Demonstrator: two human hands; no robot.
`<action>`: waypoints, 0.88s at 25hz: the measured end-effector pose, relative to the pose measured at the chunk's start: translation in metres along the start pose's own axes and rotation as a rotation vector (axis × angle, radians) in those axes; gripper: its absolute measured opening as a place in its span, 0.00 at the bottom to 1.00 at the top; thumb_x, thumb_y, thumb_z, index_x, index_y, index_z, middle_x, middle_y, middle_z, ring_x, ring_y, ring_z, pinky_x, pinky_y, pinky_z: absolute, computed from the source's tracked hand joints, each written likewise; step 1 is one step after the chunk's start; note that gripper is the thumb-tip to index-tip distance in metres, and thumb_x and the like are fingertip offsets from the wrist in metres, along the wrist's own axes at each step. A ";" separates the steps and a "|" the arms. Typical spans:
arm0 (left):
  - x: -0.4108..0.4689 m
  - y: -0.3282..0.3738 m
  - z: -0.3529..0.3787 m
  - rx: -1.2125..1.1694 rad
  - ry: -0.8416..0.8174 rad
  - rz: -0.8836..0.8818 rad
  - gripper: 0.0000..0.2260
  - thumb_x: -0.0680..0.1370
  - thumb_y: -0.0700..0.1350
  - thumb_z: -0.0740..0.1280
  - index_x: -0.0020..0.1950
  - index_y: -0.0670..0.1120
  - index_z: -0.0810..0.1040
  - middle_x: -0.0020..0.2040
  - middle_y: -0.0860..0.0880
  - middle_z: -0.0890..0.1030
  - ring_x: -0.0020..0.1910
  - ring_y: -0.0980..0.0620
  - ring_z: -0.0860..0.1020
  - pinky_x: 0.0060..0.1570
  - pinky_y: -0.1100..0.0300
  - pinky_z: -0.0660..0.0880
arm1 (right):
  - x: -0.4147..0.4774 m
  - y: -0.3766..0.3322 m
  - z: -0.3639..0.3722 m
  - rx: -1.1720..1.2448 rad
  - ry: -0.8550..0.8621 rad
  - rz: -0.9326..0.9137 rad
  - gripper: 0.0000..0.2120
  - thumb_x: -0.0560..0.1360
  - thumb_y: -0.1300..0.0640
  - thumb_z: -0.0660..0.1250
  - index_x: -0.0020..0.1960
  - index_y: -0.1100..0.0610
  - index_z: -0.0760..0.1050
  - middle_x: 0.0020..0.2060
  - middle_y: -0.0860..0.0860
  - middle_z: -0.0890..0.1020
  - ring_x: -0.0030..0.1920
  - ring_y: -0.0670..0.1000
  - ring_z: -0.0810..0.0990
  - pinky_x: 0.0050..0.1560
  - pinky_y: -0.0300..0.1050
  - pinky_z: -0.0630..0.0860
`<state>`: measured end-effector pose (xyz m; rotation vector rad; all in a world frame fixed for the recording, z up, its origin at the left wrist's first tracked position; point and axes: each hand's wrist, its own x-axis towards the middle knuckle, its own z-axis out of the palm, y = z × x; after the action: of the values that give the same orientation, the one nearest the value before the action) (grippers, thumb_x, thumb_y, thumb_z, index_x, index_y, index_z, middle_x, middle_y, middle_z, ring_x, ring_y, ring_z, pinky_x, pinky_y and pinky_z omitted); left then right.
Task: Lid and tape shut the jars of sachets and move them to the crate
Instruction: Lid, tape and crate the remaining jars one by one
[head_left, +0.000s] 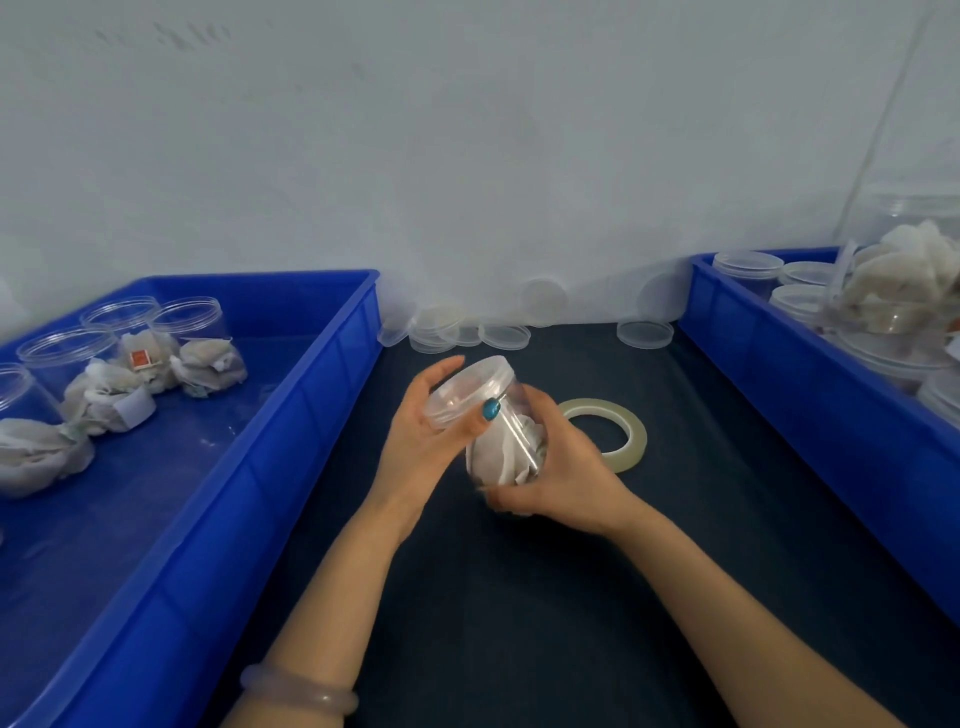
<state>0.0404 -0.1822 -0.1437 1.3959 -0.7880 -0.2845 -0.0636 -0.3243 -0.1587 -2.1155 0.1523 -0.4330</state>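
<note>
A clear plastic jar (506, 441) holding white sachets is tilted to the left above the dark mat, between both hands. Its clear lid (470, 387) sits on the jar's mouth. My left hand (426, 431) wraps the lid end, thumb with a teal nail across the rim. My right hand (561, 467) cups the jar's base from the right. A roll of clear tape (623, 436) lies flat on the mat just behind my right hand. The blue crate (311, 415) on the left holds several lidded jars of sachets (200, 345).
Several loose clear lids (504, 335) lie along the wall at the back of the dark mat (519, 597). A second blue crate (779, 374) on the right holds open jars, stacked lids and loose sachets. A wall closes the back.
</note>
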 end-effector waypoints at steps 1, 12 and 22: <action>0.000 -0.001 0.001 0.029 0.033 -0.018 0.35 0.62 0.62 0.77 0.68 0.59 0.73 0.60 0.60 0.80 0.60 0.58 0.79 0.53 0.61 0.80 | 0.001 0.003 -0.004 0.033 -0.051 -0.011 0.50 0.58 0.43 0.81 0.72 0.38 0.58 0.60 0.34 0.75 0.59 0.38 0.77 0.58 0.41 0.77; -0.001 -0.011 0.010 0.274 0.123 0.094 0.42 0.66 0.60 0.75 0.75 0.59 0.59 0.73 0.59 0.68 0.71 0.63 0.67 0.72 0.61 0.66 | -0.001 0.050 -0.074 -0.661 -0.068 0.183 0.06 0.76 0.50 0.71 0.49 0.48 0.74 0.56 0.42 0.78 0.60 0.44 0.74 0.71 0.46 0.64; -0.010 -0.005 0.021 0.733 0.195 0.629 0.22 0.80 0.45 0.66 0.74 0.46 0.71 0.70 0.51 0.73 0.71 0.54 0.69 0.70 0.47 0.70 | -0.007 -0.002 -0.021 -0.418 0.461 -0.345 0.06 0.82 0.55 0.60 0.58 0.53 0.70 0.46 0.39 0.72 0.48 0.37 0.68 0.50 0.35 0.64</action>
<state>0.0210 -0.1927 -0.1518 1.7167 -1.1799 0.6837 -0.0778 -0.3374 -0.1486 -2.4226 0.1513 -1.1813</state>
